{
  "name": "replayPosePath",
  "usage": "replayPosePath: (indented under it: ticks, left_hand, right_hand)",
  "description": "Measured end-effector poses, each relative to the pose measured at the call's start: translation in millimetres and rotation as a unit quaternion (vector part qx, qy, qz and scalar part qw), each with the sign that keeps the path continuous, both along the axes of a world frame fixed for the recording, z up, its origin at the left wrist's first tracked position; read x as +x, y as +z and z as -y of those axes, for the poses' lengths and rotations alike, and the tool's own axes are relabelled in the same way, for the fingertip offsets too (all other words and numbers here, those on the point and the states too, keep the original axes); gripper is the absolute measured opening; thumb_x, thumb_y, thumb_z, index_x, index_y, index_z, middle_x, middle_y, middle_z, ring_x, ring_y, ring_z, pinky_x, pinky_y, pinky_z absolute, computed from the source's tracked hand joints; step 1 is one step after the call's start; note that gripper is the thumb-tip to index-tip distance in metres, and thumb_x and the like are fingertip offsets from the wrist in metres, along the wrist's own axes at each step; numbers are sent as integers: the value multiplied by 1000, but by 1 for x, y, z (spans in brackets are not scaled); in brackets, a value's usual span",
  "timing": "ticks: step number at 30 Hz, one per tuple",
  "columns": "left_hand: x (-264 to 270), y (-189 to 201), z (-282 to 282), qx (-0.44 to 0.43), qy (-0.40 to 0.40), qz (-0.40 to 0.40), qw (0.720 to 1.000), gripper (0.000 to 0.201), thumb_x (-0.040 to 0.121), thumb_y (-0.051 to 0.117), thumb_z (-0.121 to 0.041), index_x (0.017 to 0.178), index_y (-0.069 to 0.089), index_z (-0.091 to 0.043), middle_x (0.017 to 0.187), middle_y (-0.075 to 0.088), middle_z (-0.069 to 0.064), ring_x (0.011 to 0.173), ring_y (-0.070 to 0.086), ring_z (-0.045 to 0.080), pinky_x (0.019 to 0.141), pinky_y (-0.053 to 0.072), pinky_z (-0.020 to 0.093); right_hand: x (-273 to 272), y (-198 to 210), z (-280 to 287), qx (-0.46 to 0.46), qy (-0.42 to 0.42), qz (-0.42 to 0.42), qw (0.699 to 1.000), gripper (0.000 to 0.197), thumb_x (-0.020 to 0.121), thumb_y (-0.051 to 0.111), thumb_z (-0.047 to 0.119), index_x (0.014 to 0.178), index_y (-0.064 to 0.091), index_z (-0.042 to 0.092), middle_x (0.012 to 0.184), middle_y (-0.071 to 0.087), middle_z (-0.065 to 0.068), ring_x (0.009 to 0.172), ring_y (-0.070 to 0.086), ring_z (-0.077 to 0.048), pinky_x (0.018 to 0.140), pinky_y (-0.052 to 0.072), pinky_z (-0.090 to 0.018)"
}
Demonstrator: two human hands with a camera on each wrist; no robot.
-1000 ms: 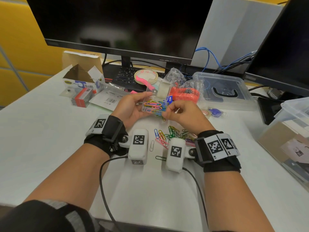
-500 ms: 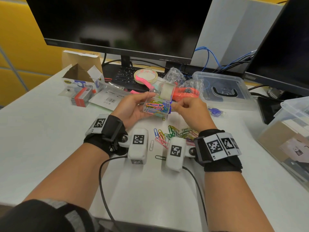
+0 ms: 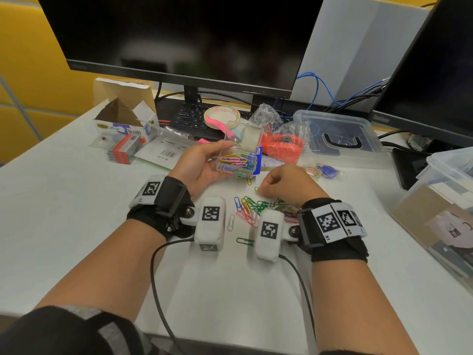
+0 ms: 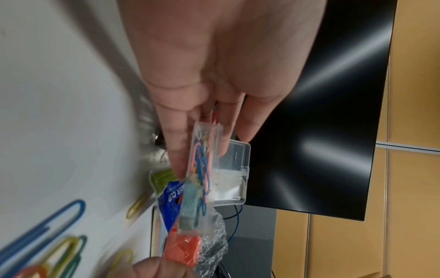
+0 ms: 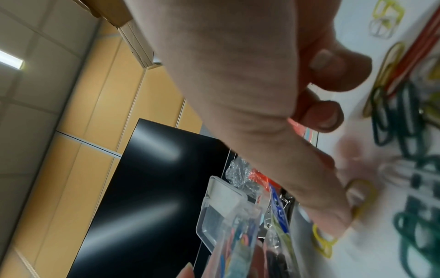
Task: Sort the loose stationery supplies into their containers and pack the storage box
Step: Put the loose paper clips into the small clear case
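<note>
My left hand holds a small clear plastic case above the table, its hinged lid standing open and several coloured paper clips inside. The left wrist view shows the case edge-on between thumb and fingers. Loose coloured paper clips lie in a pile on the white table just below it. My right hand is down at the pile's far edge, fingers curled. In the right wrist view its index fingertip and thumb close on a yellow paper clip lying on the table.
Behind the case lie a blue clip packet, an orange item in bubble wrap, a tape roll and a clear lidded storage box. An open cardboard box sits at left and a large clear bin at right. Monitors stand behind.
My right hand left the case's side and dropped to the loose clips on the table. My left hand kept the open case almost still.
</note>
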State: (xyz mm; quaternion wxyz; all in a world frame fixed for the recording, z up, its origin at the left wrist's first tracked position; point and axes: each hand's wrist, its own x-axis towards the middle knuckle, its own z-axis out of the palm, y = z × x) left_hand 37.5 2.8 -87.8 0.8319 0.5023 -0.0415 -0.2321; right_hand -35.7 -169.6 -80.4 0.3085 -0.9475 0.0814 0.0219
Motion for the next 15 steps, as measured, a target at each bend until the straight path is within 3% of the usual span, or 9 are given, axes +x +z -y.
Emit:
replayPosePath:
  ticks: [4,7,10,15]
  left_hand:
    - [-2,2,0,-4,-2,0,1000,25,87,57,-11,109,64,-1,106,62,13,91,67,30,70,59,38]
    - [-3,3,2,-3,-11,5,1000,30,82,59,-12,109,63,-1,102,62,13,92,66,31,70,59,39]
    - [-5,3,3,4,-34,15,999,28,90,52,-10,113,60,3,99,64,12,95,64,33,78,58,42]
    - [-10,4,4,14,-96,35,995,29,91,48,-12,114,60,2,101,65,10,95,64,27,84,55,43]
  right_hand:
    - [3,-2,3,27,-15,45,999,10,87,63,17,83,67,8,77,61,3,69,52,-4,61,40,-15]
    - [6,0,4,85,-69,149,983,11,89,61,17,78,61,15,72,57,7,63,48,-2,57,38,-14]
    - [7,5,-1,129,-74,246,958,13,88,63,18,75,60,19,67,52,13,61,45,2,58,36,-7]
    - [7,6,-16,117,-7,252,961,8,87,64,18,83,70,14,71,58,10,62,48,5,62,36,-7]
